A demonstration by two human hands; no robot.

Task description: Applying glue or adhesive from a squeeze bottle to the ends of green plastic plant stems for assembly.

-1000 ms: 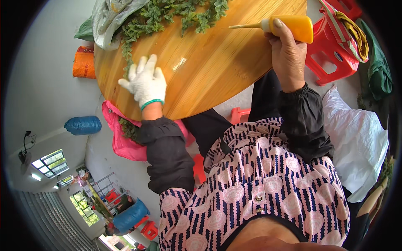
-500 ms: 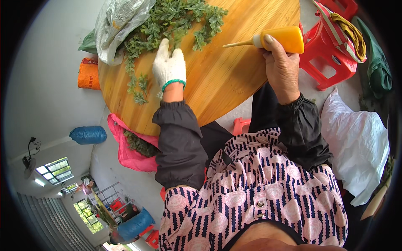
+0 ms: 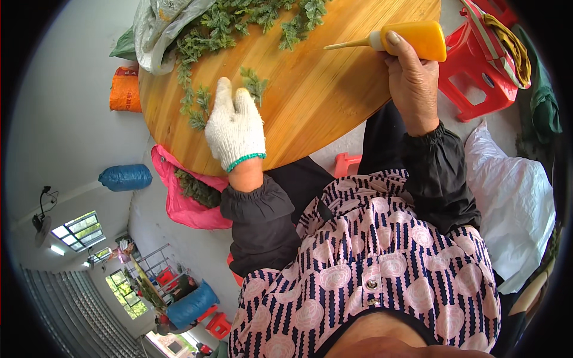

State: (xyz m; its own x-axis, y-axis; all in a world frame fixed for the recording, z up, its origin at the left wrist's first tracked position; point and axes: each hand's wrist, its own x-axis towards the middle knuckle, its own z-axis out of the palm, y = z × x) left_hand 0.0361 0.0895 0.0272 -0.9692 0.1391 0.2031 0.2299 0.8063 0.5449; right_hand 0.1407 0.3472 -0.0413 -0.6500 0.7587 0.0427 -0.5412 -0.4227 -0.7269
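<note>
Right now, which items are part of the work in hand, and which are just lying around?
In use: left hand in a white knit glove, on green leafy sprigs; right hand gripping an orange squeeze bottle; round wooden tabletop.
Lying about: red plastic stool, pink bag, blue sack, white sack.

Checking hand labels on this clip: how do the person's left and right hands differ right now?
The left hand wears a white knit glove with a green cuff; the right hand is bare. The left hand lies flat, fingers together, on the round wooden table among green sprigs, gripping nothing; the right hand is closed around an orange squeeze bottle lying sideways, its nozzle pointing toward the left hand. Both come out of dark sleeve covers.
</note>
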